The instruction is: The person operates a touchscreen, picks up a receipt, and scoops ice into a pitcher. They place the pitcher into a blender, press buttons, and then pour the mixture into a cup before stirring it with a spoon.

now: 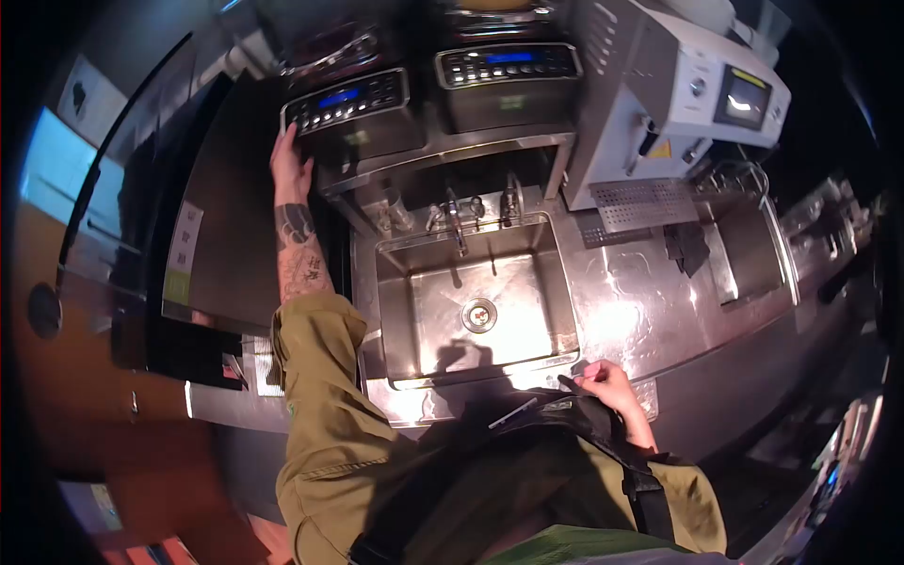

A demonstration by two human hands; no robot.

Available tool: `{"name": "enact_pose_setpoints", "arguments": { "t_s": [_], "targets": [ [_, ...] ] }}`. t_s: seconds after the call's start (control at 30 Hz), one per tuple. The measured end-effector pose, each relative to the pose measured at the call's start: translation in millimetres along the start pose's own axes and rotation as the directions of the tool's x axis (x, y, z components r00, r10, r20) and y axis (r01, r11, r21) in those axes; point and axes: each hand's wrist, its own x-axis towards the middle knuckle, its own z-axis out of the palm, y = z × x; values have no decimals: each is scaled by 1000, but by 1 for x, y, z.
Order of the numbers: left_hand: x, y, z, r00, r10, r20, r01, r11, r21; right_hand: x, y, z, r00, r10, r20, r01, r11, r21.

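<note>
Reaching forward at the left, my left hand [290,164] touches the left edge of a black machine [356,105] with a blue display and a row of buttons. Its index finger is stretched out and its thumb stands apart, with nothing held. Near the front right corner of the steel sink [478,315], my right hand [607,386] is closed in a pinch close to the body. A small dark piece shows at its fingertips, too small to name.
A second black machine [508,80] with a blue display stands beside the first. Behind the sink are taps [456,221]. At the right are a grey machine with a screen [744,97], a perforated tray [645,204], a dark cloth [687,247] and another basin [744,259].
</note>
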Motion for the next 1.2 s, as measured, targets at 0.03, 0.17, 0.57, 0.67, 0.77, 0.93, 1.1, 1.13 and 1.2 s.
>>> {"name": "enact_pose_setpoints", "arguments": {
  "t_s": [0.03, 0.17, 0.57, 0.67, 0.77, 0.93, 1.1, 1.13, 1.2],
  "targets": [
    [-2, 3, 2, 999, 17, -29, -15, 998, 60, -2, 9, -3, 1000, -9, -24, 9, 1000, 26],
    [-45, 11, 45, 972, 155, 177, -188, 965, 185, -14, 13, -34, 999, -34, -43, 20, 954, -298],
    [-580, -362, 298, 299, -212, 930, -136, 955, 262, -82, 278, -257, 843, 107, -527, -245, 949, -200],
    [-667, -463, 389, -172, -489, 855, -156, 871, 467, -94, 292, -361, 874, 64, -481, -223, 934, -280],
    [-707, -543, 482, -278, -644, 713, -192, 764, 616, -102, 300, -485, 877, 104, -469, -189, 972, -139],
    [-781, -635, 615, -310, -825, 472, -223, 546, 808, -132, 370, -719, 802, 116, -586, 178, 890, 420],
    [-865, -742, 766, -345, -833, 432, -585, 551, 595, -138, 599, -862, 206, 501, -841, 561, 643, 521],
    [-887, -768, 808, -315, -817, 483, -616, 563, 551, -142, 674, -856, 62, 629, -775, 236, 745, 624],
    [-939, -818, 910, -350, -819, 456, -695, 553, 460, -178, 705, -833, -8, 920, -393, -29, 392, 919]
  ]
}}
